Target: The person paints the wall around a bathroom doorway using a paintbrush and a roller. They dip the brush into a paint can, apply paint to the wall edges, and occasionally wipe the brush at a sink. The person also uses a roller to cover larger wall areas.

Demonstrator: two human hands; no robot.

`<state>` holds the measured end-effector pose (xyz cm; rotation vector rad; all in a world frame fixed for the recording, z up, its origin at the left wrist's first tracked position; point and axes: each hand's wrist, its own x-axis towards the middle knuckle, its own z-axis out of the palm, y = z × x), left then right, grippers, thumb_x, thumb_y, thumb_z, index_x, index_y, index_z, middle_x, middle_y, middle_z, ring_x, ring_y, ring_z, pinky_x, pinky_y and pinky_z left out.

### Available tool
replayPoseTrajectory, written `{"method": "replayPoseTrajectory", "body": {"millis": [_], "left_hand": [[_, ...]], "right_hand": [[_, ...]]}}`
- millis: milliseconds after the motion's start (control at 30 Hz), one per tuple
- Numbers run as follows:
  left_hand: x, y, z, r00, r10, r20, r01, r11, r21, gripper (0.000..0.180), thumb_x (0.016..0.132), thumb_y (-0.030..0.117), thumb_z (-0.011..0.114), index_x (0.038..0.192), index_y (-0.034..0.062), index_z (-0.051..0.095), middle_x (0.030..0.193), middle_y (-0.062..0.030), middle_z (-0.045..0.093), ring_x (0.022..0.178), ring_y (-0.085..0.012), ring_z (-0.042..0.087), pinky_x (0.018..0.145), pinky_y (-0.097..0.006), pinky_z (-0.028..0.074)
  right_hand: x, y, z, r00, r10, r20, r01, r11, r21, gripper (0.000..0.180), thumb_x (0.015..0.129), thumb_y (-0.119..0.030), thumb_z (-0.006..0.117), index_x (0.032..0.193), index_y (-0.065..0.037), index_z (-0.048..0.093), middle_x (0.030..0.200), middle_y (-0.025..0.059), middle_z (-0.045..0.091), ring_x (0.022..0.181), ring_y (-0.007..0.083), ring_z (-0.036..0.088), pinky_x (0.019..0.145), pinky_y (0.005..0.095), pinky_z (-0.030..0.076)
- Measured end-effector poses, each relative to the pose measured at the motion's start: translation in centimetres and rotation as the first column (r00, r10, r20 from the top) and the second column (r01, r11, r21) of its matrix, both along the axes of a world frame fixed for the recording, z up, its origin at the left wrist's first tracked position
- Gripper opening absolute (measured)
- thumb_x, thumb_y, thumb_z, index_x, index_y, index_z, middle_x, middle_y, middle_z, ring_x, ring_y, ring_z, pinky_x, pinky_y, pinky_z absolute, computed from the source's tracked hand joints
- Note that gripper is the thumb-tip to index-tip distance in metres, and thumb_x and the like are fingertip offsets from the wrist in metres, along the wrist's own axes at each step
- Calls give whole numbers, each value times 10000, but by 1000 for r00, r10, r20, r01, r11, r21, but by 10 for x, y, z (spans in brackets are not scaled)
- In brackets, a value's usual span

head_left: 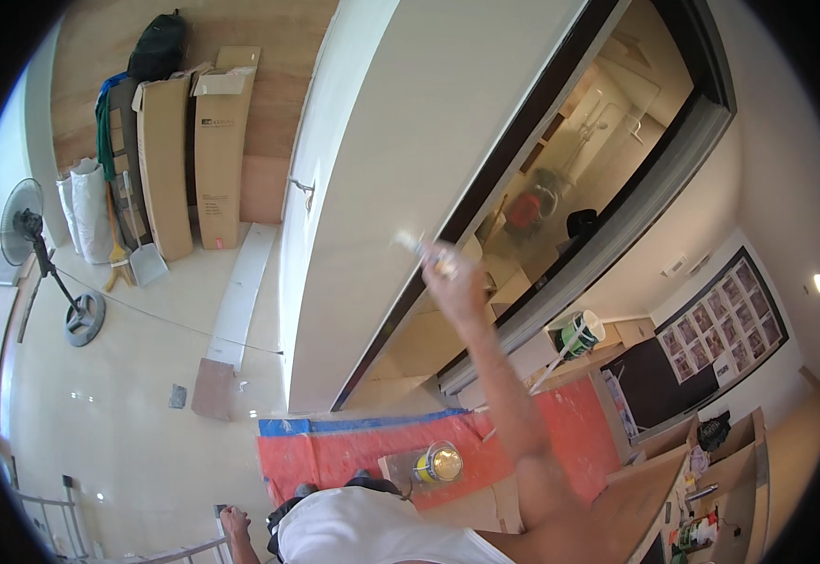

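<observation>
Fingers (446,263) of the right hand (452,277) pinch a small pale-handled paintbrush (417,245), its blurred tip held against the edge of the tall cream-white door panel (410,141) where the dark frame strip runs down beside it. That arm reaches up from the lower edge of the view. Low at the left, the left hand (234,523) rests on a grey metal rail (184,550); its fingers curl down, though whether they grip the rail I cannot tell.

Below the door, a red plastic sheet edged with blue tape (354,446) covers the pale glossy tiled floor (128,414). On it sits an open round paint tin with a yellow label (438,463), on a small brown board. A white and green plastic bucket (577,333) stands further right, near the wall. Against the wooden back wall lean tall brown cardboard cartons (194,150), white sacks, a broom and a shovel. A black pedestal fan (34,244) stands at the left, its cord trailing across the floor. At the lower right, a wooden counter (636,508) carries bottles and small clutter.
</observation>
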<state>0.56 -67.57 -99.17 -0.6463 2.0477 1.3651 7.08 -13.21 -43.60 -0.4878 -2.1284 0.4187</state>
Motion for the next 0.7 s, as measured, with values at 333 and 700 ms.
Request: {"method": "replayPoseTrajectory", "body": {"millis": [333, 700], "left_hand": [[-7, 16, 1, 999, -34, 16, 33, 998, 53, 387, 980, 159, 449, 1300, -51, 503, 1079, -180, 626, 847, -258, 695, 574, -355, 579], [-4, -10, -6, 1000, -22, 6, 22, 1000, 4, 363, 966, 151, 462, 1256, -58, 531, 964, -154, 647, 760, -238, 689, 532, -363, 572]], "right_hand": [[11, 6, 72, 955, 84, -286, 15, 944, 329, 266, 840, 27, 732, 1106, 26, 715, 1076, 180, 745, 981, 284, 740, 836, 353, 591], [15, -12, -184, 979, 28, 202, 0, 990, -138, 192, 855, -34, 702, 1043, -4, 727, 998, 194, 738, 893, 348, 727, 791, 403, 583]]}}
